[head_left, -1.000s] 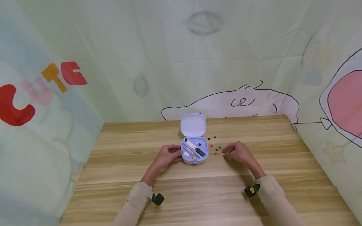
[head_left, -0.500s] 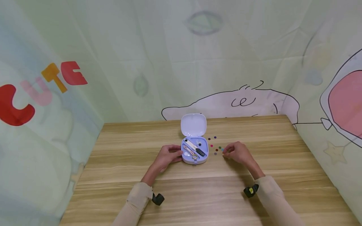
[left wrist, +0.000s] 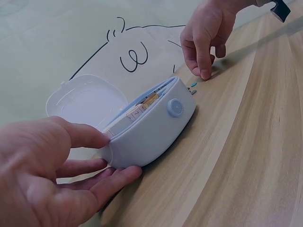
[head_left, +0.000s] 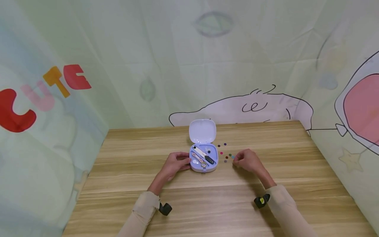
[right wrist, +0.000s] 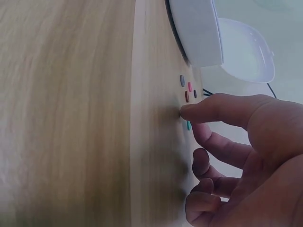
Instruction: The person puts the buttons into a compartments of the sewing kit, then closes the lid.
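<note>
A pale blue sewing box stands on the table, its lid raised. Inside are a white tool with a black handle, a folded tape measure and small bits. My left hand grips the box's left side, thumb on the rim and fingers against the wall. My right hand pinches at the tabletop right of the box, where a small yellow button is hidden between thumb and forefinger. Beside these fingertips lie a light blue button, a green button and a dark red button.
More loose buttons lie between box and right hand: a pink button, a grey button and two dark ones near the lid. The wooden table ends at a printed cloth backdrop.
My right hand has shifted slightly left and its fingertips have drawn together; the yellow button seen at them earlier is now out of sight. My left hand and the box stay put.
</note>
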`<state>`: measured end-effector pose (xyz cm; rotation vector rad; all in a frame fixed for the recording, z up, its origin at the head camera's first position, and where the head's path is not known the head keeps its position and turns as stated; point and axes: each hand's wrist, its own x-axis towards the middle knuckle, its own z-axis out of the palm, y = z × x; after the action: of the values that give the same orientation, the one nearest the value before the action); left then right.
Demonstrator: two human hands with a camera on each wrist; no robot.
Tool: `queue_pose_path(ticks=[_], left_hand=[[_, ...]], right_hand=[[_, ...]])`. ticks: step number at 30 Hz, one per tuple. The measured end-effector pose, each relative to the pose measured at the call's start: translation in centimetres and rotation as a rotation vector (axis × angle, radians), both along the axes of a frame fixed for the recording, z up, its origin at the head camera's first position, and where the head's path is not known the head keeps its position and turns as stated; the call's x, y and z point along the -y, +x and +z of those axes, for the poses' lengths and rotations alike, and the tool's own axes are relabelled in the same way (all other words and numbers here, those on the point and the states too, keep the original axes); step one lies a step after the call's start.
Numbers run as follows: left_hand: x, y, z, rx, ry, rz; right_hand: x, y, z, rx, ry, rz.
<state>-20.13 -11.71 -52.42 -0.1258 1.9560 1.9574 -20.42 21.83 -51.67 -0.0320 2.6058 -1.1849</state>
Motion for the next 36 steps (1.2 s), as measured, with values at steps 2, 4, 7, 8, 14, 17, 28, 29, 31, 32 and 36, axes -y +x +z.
queue_pose_path(ticks=[2, 4, 7, 8, 14, 17, 28, 29, 31, 32, 36], left_hand=[[0.0, 0.0, 0.0, 0.002, 0.001, -0.003], [0.0, 0.0, 0.0, -0.002, 0.002, -0.006], [0.0, 0.0, 0.0, -0.001, 0.003, -0.007], [0.0, 0.1, 0.0, -0.001, 0.001, -0.006], [0.0, 0.0, 0.1, 0.003, -0.007, -0.004], [0.0, 0.0, 0.0, 0.0, -0.004, -0.003], [0.0, 0.0, 0.0, -0.002, 0.012, 0.005], [0.0, 0.0, 0.0, -0.003, 0.014, 0.006], [0.0, 0.0, 0.0, -0.004, 0.014, 0.005], [0.0, 0.0, 0.0, -0.003, 0.013, 0.004], [0.0, 0.0, 0.0, -0.004, 0.007, -0.001]], right_hand=[[0.0, 0.0, -0.2, -0.006, 0.0, 0.007], [0.0, -0.1, -0.2, -0.009, 0.003, 0.008], [0.1, -0.2, 0.0, -0.012, 0.006, 0.01], [0.1, -0.3, 0.1, -0.014, 0.004, 0.011], [0.3, -0.6, 1.0, -0.011, -0.039, -0.002], [0.5, -0.8, 1.4, -0.011, -0.062, -0.009], [1.3, -1.5, 2.6, -0.009, -0.07, -0.013], [1.4, -1.5, 2.8, -0.013, -0.071, -0.01], [1.7, -1.7, 3.1, -0.021, -0.074, -0.013], [1.9, -1.8, 3.3, -0.025, -0.075, -0.014], [2.6, -2.0, 3.9, -0.032, -0.079, -0.017]])
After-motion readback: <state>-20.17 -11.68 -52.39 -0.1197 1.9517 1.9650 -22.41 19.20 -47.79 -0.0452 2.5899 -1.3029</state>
